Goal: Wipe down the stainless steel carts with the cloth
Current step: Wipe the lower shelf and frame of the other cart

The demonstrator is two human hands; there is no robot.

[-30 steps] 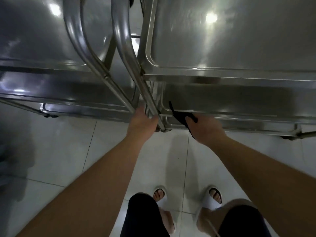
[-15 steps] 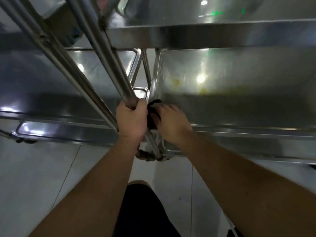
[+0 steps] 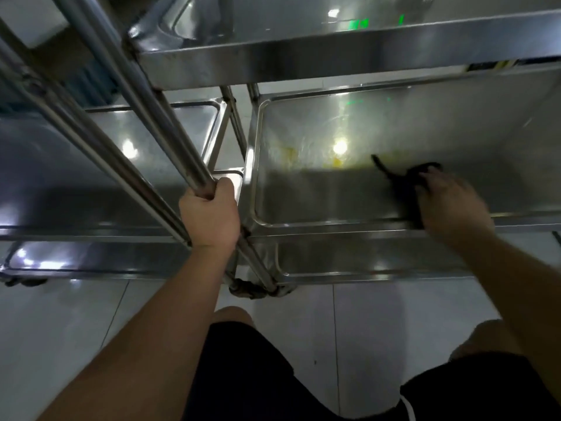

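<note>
Two stainless steel carts stand side by side, the right cart point(image 3: 334, 202) and the left cart point(image 3: 76, 183). My left hand point(image 3: 211, 214) grips the slanted steel handle tube point(image 3: 170, 132) of the right cart. My right hand point(image 3: 449, 205) holds a dark cloth point(image 3: 406, 183) on the right cart's middle shelf, near its front rim. One end of the cloth trails up and to the left. Yellowish stains point(image 3: 306, 156) show on the shelf towards its back.
The right cart's top shelf point(image 3: 334, 47) overhangs the middle shelf. A lower shelf point(image 3: 364, 262) and a caster point(image 3: 252, 290) sit below, near my knees. White tiled floor point(image 3: 76, 329) lies in front of both carts.
My right hand has swept the cloth from the shelf's front left corner to the right along the middle shelf. The left hand still grips the handle tube. The camera came lower and closer.
</note>
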